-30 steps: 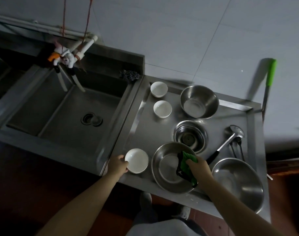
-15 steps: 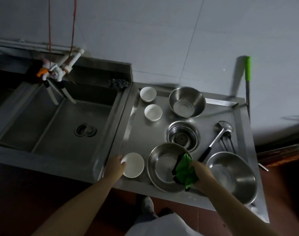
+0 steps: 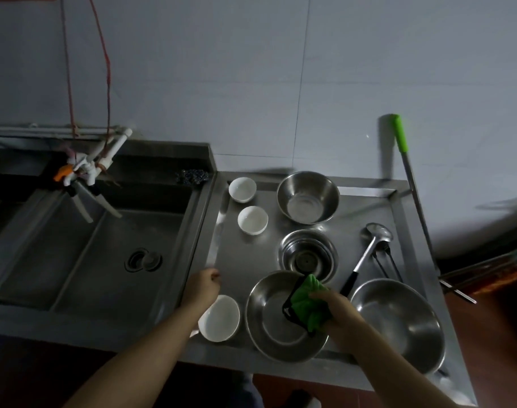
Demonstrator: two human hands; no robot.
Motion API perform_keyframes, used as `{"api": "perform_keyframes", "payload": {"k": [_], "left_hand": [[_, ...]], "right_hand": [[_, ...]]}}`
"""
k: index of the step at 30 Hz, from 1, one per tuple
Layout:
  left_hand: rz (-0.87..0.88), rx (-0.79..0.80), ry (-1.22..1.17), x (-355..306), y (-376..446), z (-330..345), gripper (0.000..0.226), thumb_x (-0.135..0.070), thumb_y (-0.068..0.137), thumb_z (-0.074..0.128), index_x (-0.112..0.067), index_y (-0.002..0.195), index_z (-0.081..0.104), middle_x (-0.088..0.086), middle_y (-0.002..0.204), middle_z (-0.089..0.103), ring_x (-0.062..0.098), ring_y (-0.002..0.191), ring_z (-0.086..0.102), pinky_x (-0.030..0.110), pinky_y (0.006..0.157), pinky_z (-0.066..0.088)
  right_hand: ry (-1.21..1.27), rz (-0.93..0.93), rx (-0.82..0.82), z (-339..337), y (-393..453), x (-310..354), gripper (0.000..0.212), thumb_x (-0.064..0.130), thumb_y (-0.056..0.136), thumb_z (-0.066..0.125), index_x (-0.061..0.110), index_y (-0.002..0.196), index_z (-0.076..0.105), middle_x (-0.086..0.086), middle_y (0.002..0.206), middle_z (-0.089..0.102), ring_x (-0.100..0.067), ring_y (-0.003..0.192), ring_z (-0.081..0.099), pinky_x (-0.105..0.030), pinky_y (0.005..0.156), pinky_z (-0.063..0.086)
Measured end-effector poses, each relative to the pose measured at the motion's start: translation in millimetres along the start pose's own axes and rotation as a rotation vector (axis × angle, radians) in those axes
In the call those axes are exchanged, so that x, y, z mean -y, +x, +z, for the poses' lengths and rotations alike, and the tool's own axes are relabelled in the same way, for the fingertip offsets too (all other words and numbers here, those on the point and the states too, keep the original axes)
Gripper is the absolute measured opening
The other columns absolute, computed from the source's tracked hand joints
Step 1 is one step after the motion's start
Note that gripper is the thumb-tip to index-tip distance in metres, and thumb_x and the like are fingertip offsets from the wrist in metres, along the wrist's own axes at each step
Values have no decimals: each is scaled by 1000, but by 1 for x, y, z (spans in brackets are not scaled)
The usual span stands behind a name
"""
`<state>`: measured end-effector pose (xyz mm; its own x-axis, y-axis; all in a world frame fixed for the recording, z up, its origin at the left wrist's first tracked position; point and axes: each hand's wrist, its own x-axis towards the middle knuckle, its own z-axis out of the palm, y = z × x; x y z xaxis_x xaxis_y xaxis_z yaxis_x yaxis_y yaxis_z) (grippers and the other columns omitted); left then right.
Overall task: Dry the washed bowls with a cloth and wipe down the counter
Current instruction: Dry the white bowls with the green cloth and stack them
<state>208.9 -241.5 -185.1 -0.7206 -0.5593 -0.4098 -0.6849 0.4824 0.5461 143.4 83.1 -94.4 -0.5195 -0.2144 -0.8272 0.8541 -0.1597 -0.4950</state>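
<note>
Head view: drying looks barely underway, wide steel bowl (image 3: 283,316) up first.

Right hand (image 3: 338,312) grips the green cloth (image 3: 308,304) bunched over that bowl's right rim. Left hand (image 3: 200,287) hangs loosely curled and empty above the near white bowl (image 3: 220,318). Two more white bowls (image 3: 242,189), other steel ones and the counter (image 3: 239,260) seem untouched (can't judge wetness).

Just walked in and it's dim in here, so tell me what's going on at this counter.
A person is drying dishes at a steel counter beside a sink. The right hand grips a green cloth at the rim of a wide steel bowl. The left hand hangs loosely curled just above a white bowl, holding nothing. Two small white bowls, more steel bowls and a ladle sit around them.
</note>
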Motion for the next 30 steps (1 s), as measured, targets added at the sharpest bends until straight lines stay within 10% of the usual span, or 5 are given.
{"api": "perform_keyframes", "payload": {"k": [8,13,22,30], "left_hand": [[-6,80,-15,-75,100,-15,22,-16,93,58,-14,109,73,7,113,72,29,108,65,27,85,46],[-184,235,-373,-88,172,2,24,-17,87,62,-23,68,49,11,82,56,21,78,53,36,69,46],[-393,340,-647,-106,233,50,42,-5,96,53,-15,136,51,13,129,54,28,97,57,38,82,53],[-354,332,-704,-108,207,47,45,-2,92,51,-25,130,53,5,127,52,27,106,56,42,88,55]], "right_hand": [[161,-108,-48,31,41,2,55,-26,76,47,-3,125,59,-35,107,67,-47,92,67,-58,89,52],[316,-108,-100,48,52,-4,52,-22,81,44,-1,127,60,-39,113,64,-46,98,61,-51,86,53],[481,-99,-167,60,71,-16,47,-7,84,49,1,128,62,-38,121,60,-47,100,62,-50,85,52],[397,-110,-220,54,66,-9,43,-10,89,54,9,127,63,-28,118,67,-47,110,64,-53,87,56]]}}
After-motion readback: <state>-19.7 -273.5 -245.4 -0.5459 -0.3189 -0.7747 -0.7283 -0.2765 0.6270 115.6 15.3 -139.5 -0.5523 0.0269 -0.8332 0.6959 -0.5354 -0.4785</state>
